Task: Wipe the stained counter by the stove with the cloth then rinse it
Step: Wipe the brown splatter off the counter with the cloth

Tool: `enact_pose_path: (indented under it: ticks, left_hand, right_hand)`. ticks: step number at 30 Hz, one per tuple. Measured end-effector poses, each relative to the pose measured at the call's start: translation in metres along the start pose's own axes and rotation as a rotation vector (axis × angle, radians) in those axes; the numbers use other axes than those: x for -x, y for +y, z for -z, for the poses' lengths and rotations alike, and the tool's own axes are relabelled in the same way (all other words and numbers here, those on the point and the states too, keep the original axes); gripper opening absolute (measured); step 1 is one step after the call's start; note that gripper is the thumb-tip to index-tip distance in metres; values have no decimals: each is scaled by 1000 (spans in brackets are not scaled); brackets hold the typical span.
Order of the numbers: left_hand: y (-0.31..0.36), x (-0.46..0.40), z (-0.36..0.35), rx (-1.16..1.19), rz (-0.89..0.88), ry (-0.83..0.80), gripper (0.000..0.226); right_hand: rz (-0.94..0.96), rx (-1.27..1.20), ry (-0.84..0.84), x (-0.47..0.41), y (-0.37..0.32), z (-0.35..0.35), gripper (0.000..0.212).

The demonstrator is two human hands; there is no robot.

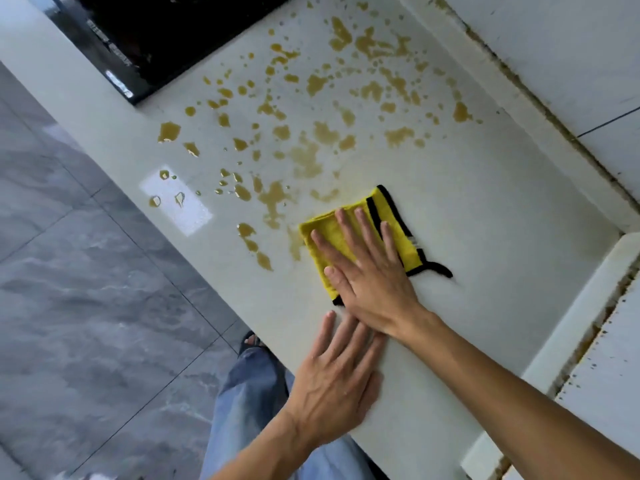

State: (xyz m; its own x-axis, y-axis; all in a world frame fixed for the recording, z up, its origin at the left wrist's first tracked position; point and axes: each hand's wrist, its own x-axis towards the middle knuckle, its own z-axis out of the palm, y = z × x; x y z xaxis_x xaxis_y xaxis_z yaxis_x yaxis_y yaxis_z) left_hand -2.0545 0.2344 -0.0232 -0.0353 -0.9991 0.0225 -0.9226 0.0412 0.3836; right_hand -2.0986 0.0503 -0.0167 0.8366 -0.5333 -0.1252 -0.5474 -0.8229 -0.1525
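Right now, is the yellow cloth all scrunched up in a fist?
No, the right hand presses flat with straight fingers on the folded yellow cloth, which lies spread on the counter.

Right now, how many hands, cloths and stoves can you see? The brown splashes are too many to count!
Hands: 2, the right hand flat on the cloth, the left hand flat on the counter
Cloths: 1, the yellow cloth
Stoves: 1, the black stove
Total: 4
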Motion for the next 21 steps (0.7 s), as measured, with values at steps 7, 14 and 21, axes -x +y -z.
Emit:
enact_pose_path:
  ticks: [7,14,21]
  left_hand:
    - [8,13,0,-4,77,-27,70]
    - [7,12,-3,-46,77,-61,69]
    - [8,15,0,-12,83,-79,64]
  right_hand:
    - [-55,-15,-27,-69,23,19,56]
    - [261,18,-51,-39,-43,-2,58]
    - [121,18,-33,-27,-39,1,60]
